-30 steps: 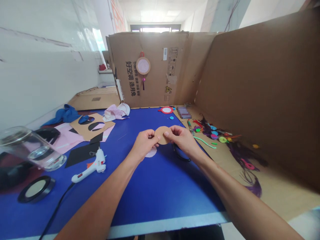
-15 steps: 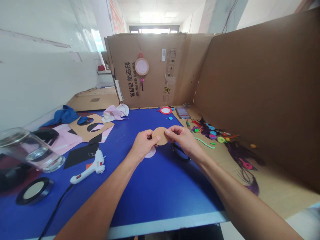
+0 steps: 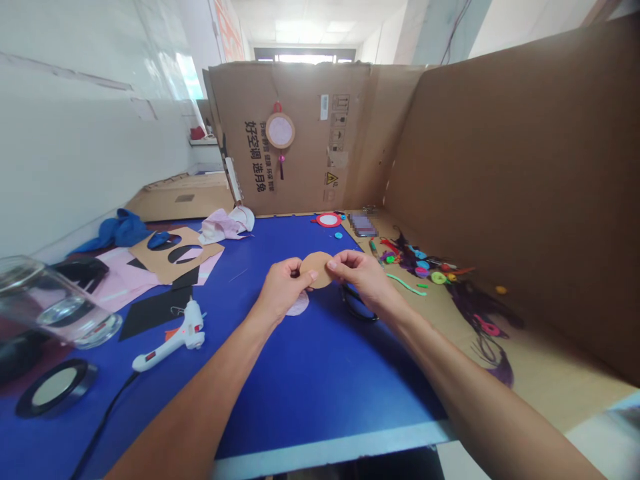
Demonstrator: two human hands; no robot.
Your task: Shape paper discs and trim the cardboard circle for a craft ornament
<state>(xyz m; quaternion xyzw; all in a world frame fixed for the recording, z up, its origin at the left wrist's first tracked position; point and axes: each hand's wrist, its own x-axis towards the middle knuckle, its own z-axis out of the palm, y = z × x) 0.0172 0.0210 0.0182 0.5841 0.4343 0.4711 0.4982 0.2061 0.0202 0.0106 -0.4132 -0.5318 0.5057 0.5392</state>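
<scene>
Both hands hold a round brown cardboard disc point(image 3: 317, 269) above the middle of the blue table. My left hand point(image 3: 281, 288) pinches its left side, thumb on top. At the disc's right edge, my right hand point(image 3: 364, 277) grips it between thumb and fingers. A pale pink fabric circle point(image 3: 299, 305) lies on the table below my left hand, partly covered by it. Under my right hand is a black-handled tool point(image 3: 359, 308), mostly hidden, perhaps scissors.
On the left are a white glue gun point(image 3: 176, 340), a roll of tape point(image 3: 56, 388), a glass jar point(image 3: 55, 303) and a cardboard sheet with holes point(image 3: 175, 270). Buttons and purple tassels point(image 3: 475, 308) lie right. A round ornament point(image 3: 280, 131) hangs on the cardboard wall.
The view has shifted slightly, so the scene sits a little further left. Both hands keep their hold on the cardboard disc, with almost no other movement.
</scene>
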